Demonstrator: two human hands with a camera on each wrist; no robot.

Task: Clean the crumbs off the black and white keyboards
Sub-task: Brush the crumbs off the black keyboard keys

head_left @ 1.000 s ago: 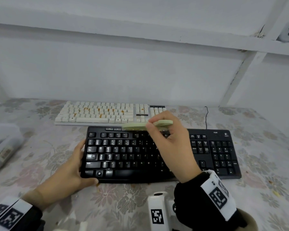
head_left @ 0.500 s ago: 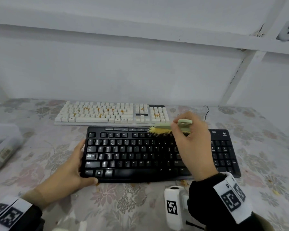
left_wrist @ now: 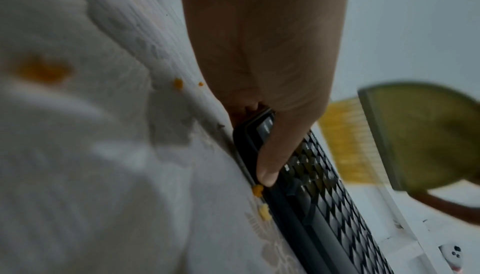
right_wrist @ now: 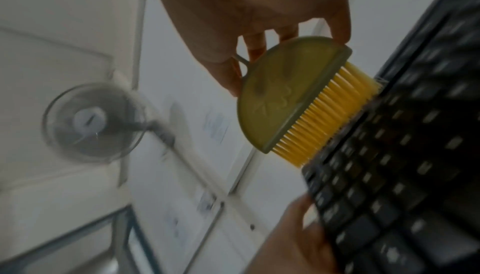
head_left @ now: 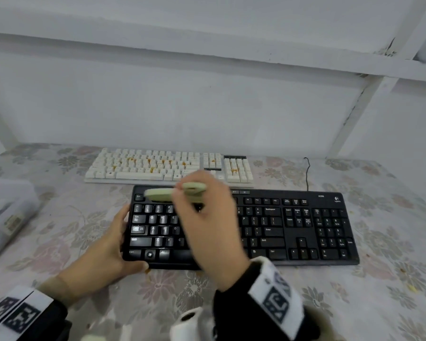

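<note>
The black keyboard (head_left: 293,225) lies on the flowered table in front of me. My left hand (head_left: 106,257) grips its left end, thumb (left_wrist: 270,167) on the front edge. My right hand (head_left: 207,222) pinches a green half-round brush (head_left: 175,193) with yellow bristles (right_wrist: 330,114), blurred with motion, over the top-left key rows. The bristles touch the keys in the right wrist view. The white keyboard (head_left: 167,166) lies behind, with orange crumbs (head_left: 155,169) scattered on its keys.
Orange crumbs (left_wrist: 258,190) lie on the tablecloth (head_left: 391,279) by the black keyboard's front edge and to the right. A clear plastic box (head_left: 8,212) stands at the left. A black cable (head_left: 308,173) runs behind the black keyboard. White wall panels close the back.
My right hand has swept the brush from the keyboard's upper middle-right to its top-left corner. The left hand and the keyboards have stayed put.
</note>
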